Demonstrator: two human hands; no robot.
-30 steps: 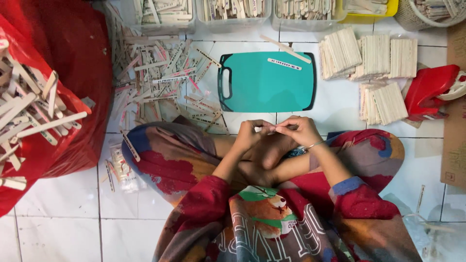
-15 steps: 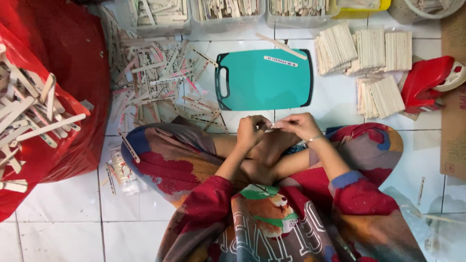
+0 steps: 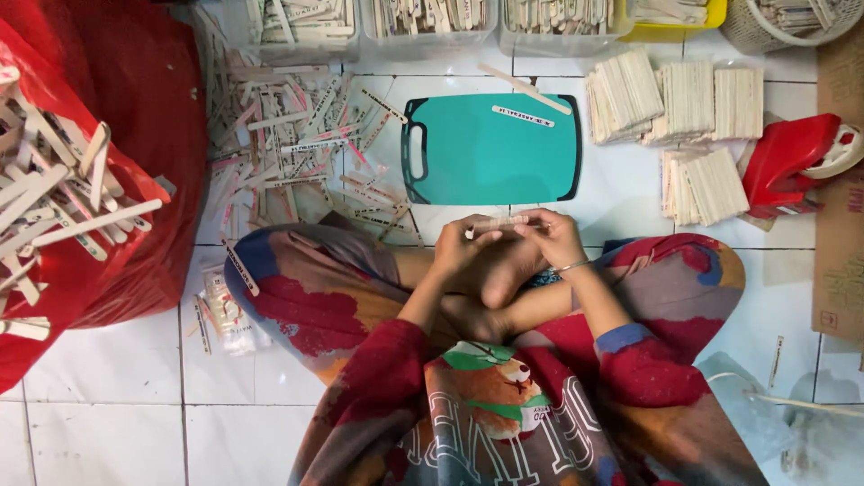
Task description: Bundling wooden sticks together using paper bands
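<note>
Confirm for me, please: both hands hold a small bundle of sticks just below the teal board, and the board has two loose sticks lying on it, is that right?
Not quite. The head view shows only one stick lying on the teal board; another lies just past its top edge. The rest stands: the left hand and right hand hold a small bundle of sticks just below the board.

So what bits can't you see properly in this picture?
- Head view: the small bundle of sticks is mostly covered by the left hand and right hand, so it can't be counted.
- The tubs of sticks are cut off by the top edge.
- The red bag runs off the left edge.
</note>
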